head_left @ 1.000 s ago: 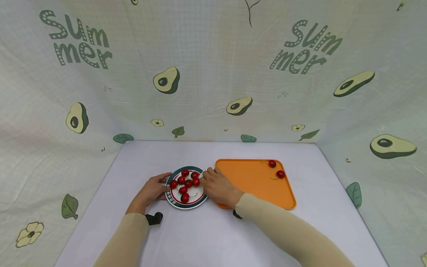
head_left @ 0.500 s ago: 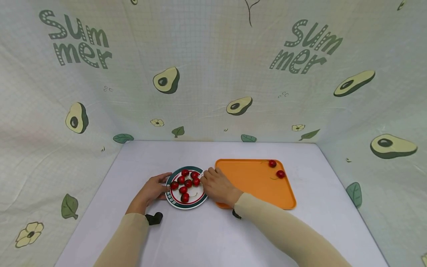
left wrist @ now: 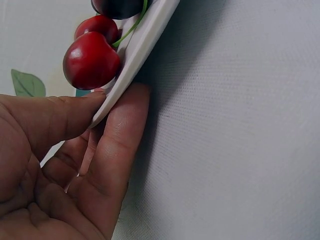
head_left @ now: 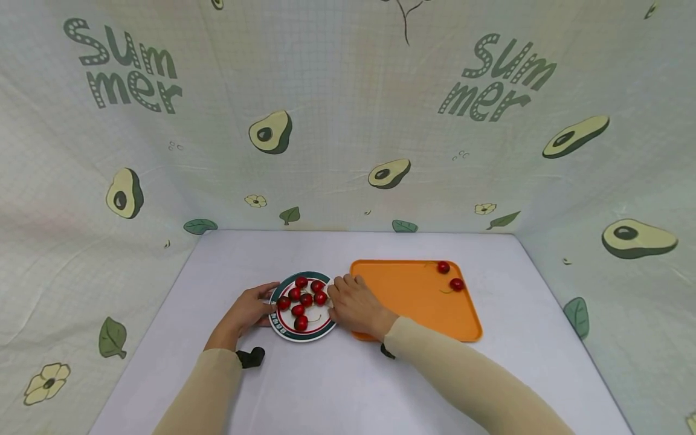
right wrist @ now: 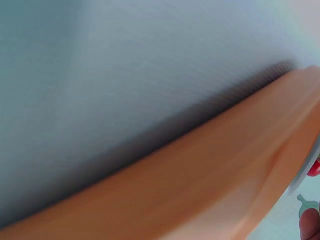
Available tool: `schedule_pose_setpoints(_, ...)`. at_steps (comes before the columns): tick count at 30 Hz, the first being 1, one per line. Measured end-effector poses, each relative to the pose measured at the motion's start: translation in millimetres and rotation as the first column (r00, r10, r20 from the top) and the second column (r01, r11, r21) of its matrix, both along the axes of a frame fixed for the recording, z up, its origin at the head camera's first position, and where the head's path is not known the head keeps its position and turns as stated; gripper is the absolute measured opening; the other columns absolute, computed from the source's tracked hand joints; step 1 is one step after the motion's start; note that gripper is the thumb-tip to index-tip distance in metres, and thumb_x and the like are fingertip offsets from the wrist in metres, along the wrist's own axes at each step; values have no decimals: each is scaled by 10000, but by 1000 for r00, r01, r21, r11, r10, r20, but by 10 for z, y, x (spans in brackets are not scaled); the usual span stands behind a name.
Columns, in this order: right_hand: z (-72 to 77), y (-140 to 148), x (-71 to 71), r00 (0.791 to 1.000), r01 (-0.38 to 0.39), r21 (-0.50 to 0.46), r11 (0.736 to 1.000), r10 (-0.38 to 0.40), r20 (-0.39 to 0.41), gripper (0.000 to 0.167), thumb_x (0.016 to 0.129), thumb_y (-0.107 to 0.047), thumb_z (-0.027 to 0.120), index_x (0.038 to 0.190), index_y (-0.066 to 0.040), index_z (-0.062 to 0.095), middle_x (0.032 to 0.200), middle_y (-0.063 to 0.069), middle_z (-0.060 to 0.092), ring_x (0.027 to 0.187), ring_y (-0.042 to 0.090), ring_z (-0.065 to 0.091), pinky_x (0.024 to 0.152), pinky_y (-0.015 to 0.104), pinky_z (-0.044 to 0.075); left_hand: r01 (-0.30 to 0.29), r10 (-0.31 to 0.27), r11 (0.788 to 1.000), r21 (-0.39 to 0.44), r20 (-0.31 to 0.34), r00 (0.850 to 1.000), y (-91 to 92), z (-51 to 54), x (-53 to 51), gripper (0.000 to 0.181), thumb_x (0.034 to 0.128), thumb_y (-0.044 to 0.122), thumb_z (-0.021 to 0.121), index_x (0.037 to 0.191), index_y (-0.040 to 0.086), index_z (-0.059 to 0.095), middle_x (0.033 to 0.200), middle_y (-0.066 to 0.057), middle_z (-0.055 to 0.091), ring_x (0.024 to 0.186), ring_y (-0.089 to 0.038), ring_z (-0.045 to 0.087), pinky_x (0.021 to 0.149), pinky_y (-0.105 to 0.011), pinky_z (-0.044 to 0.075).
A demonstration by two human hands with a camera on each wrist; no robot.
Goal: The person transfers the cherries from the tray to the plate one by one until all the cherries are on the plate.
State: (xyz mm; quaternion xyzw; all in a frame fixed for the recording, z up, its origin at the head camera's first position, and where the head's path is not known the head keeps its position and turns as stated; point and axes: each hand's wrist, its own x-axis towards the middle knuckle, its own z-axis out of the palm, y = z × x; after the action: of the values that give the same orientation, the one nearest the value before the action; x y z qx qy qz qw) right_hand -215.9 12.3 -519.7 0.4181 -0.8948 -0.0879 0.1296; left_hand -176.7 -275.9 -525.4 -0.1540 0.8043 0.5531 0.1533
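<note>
A round plate (head_left: 280, 329) with a green band and a red ring carries several red cherries (head_left: 301, 323), some with stems. My left hand (head_left: 249, 309) pinches its left rim, as the left wrist view shows: the thumb (left wrist: 60, 115) lies on top and a finger underneath, with the plate edge tilted there. My right hand (head_left: 359, 305) is at the plate's right side, fingers curled close to a cherry (head_left: 321, 298). Its fingertips are mostly hidden, so whether it grips the plate, a stem or nothing is unclear. The right wrist view shows only one fingertip (right wrist: 310, 223).
Right of the plate lies an orange tray (head_left: 418, 308), partly under my right forearm. Two cherries (head_left: 457, 284) sit in its far right corner. White cloth covers the table (head_left: 310, 386); a printed curtain (head_left: 337, 90) encloses the back and sides.
Both hands stay almost in place. My right hand shifts very slightly to the right, and the head view has moved a touch. The cherries keep nearly the same arrangement.
</note>
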Motion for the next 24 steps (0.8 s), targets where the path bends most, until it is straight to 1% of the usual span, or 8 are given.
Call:
schedule_pose_setpoints(5,-15,73,20,1000,9,-37,999,-10,-11,369,1012,-499,609,1055,-133,616,934,16,525,844,200,445,731,313,311,2,-2,1000,1,5,1000,3,-4,-13,678,972,9,666,1598,181,470,1490,-237,439,896,-224,683,757,-336,648)
schedule_pose_setpoints(8,-17,165,22,1000,1,-46,999,-1,-16,397,1004,-521,621,1059,-128,636,949,16,544,873,201,459,752,317,343,-2,2,1000,-7,13,1000,-4,-6,-16,682,966,11,671,1595,191,476,1498,-230,440,906,-229,676,756,-327,646)
schedule_pose_setpoints(11,1,320,17,1000,-1,-54,999,1,-9,416,1003,-518,633,1083,-110,655,981,29,562,913,214,471,775,332,376,7,-7,1000,-14,9,1000,-8,-8,-18,691,957,13,678,1596,180,474,1507,-240,434,919,-234,670,758,-321,644)
schedule_pose_setpoints(15,26,606,-11,999,26,-89,996,-23,30,398,999,-477,659,1096,-91,665,1016,53,564,938,238,466,789,358,377,8,-8,1000,-15,7,1000,-8,-1,-6,691,957,15,681,1596,178,474,1515,-241,428,913,-230,670,758,-316,641)
schedule_pose_setpoints(19,43,964,-70,995,80,-116,990,-73,66,392,992,-436,686,1114,-64,675,1049,85,582,957,271,474,818,399,392,8,-8,1000,-16,7,1000,-10,2,9,679,969,18,673,1597,181,473,1517,-238,420,884,-214,675,751,-313,640)
schedule_pose_setpoints(21,43,1163,-110,991,119,-115,986,-112,67,389,986,-424,700,1105,-55,676,1042,92,584,960,284,476,834,423,404,18,-18,1000,-17,-1,1000,-7,13,14,675,972,24,672,1599,168,466,1519,-249,414,876,-209,676,750,-317,640)
schedule_pose_setpoints(24,11,1465,-172,982,186,-102,977,-183,40,378,968,-410,724,1071,-49,681,1006,93,575,950,297,473,837,444,409,27,-27,999,-22,-10,1000,-8,28,18,675,968,29,677,1597,159,469,1521,-258,410,871,-205,671,747,-321,639)
